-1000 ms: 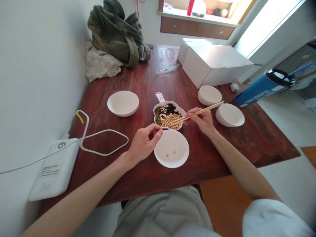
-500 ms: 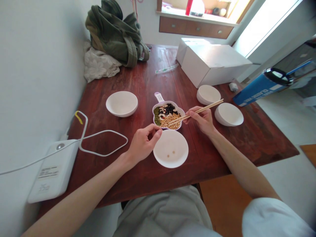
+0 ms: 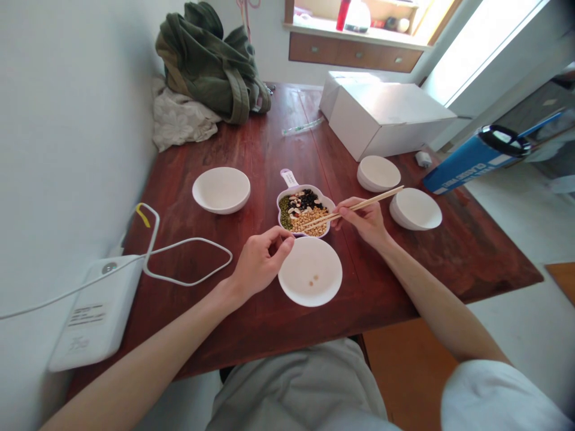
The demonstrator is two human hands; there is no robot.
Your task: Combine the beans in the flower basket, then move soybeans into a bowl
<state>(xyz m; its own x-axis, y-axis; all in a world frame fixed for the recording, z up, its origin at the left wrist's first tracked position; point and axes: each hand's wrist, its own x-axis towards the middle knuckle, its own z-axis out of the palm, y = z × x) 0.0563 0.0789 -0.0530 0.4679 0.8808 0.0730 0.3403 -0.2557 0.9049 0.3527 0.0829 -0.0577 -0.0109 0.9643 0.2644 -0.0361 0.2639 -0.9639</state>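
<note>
My right hand is closed around a pair of wooden chopsticks, whose tips rest among yellow soybeans in a divided dish. Green beans, black beans and pale and reddish nuts or beans fill the dish's other parts; its short handle points away from me. Just in front of the dish stands a white bowl with two small beans at its bottom. Fingers and thumb of my left hand pinch this bowl's upper left rim.
Another white bowl stands left of the dish, and white bowls sit at the right near a blue tumbler. A white box and a green bag are farther back. A cable and power bank lie left.
One bean in the near bowl has shifted slightly right, closer to the other. My right hand and the chopsticks have moved a little left and toward me. My left hand stays at the rim.
</note>
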